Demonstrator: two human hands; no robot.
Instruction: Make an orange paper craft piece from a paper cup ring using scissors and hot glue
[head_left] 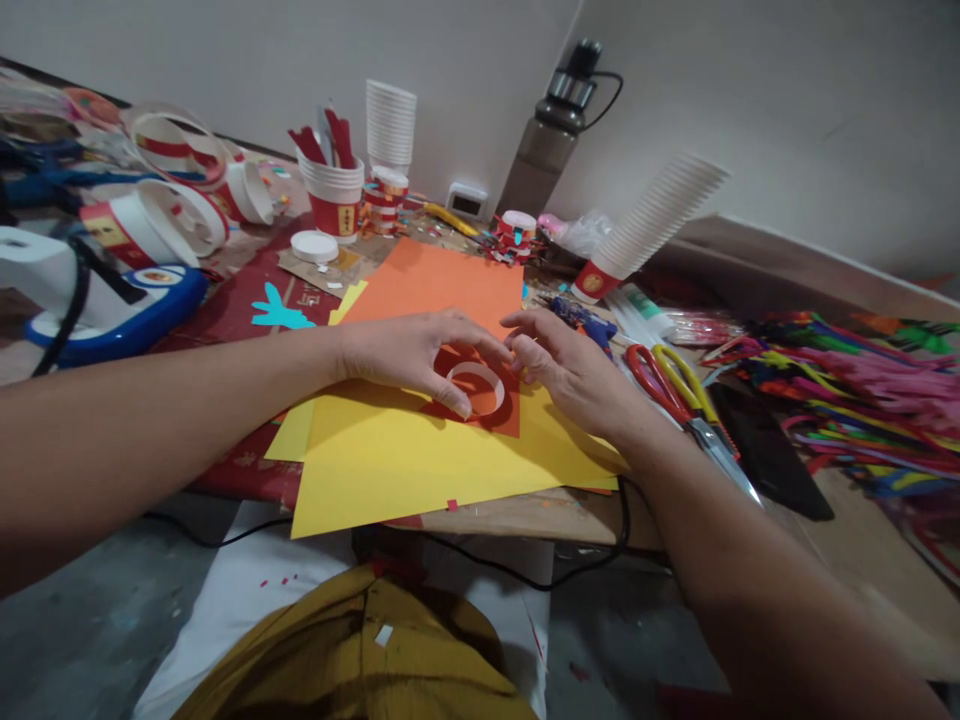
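Observation:
A thin white paper ring [501, 393] rests on an orange sheet [450, 285], which lies over yellow sheets [390, 460]. My left hand [409, 350] arches over the ring from the left, thumb and fingers spread apart. Its thumb tip is by the ring's near left edge; whether it touches cannot be made out. To the right of the ring is my right hand [566, 370], its fingers loosely bent and close to my left fingertips. Nothing shows in its fingers.
Scissors [701, 430], a dark phone [772, 450] and pipe cleaners [862, 370] lie at right. Behind stand a leaning cup stack [652, 225], a bottle [544, 140] and a cup of tools [332, 200]. A blue-and-white device [120, 310] and cut cups [150, 225] are left.

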